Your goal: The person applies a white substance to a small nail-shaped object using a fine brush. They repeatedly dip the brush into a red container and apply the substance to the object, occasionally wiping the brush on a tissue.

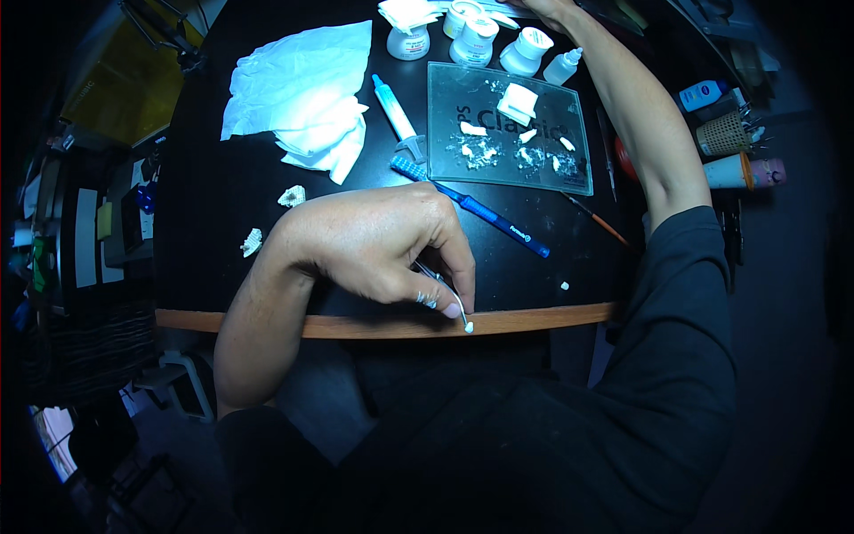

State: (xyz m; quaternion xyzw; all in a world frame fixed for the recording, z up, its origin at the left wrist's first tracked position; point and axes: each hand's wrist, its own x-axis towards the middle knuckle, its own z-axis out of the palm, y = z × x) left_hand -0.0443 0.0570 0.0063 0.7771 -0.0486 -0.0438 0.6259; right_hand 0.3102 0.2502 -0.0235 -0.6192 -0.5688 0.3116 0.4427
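My left hand [382,240] is bent over the table's front edge, with thumb and fingers closed on slim metal tweezers [459,301]. At their tip sits a small white piece [469,327] that looks like a tooth crown. A blue toothbrush [498,222] lies just beyond that hand. My right hand [553,11] reaches to the far edge of the table, beside the white jars [475,43]. The top of the picture cuts it off, so its fingers are mostly hidden. Another tiny white piece [565,286] lies near the front edge at the right.
A glass slab [569,182] bears white crumbs and a folded white pad [518,104]. Left of it lie a syringe [396,111] and crumpled tissues [311,89]. A thin brush [598,219] rests at right. Two pale cast-like chunks [291,196] lie at left. A mesh cup [721,135] stands far right.
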